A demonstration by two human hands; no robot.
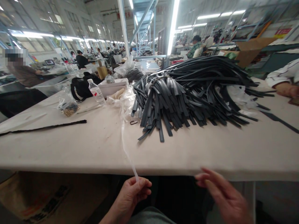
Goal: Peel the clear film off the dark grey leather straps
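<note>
While my left grip (135,190) pinches a clear plastic strip (127,149) trailing off the bench (70,146), my right grip (221,194) hangs open, blurred, empty.

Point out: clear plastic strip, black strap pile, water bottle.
clear plastic strip (126,149), head view, mid-length on the table.
black strap pile (187,96), head view, centre of the heap.
water bottle (96,92), head view, label.

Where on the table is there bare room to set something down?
Bare cloth runs along the table's near edge, in front of the pile of black strips. Another free patch lies left of the thin clear strip pinched by the left hand, below the dark cord. Crowded: the far left, with water bottle, bags and white box.
</note>
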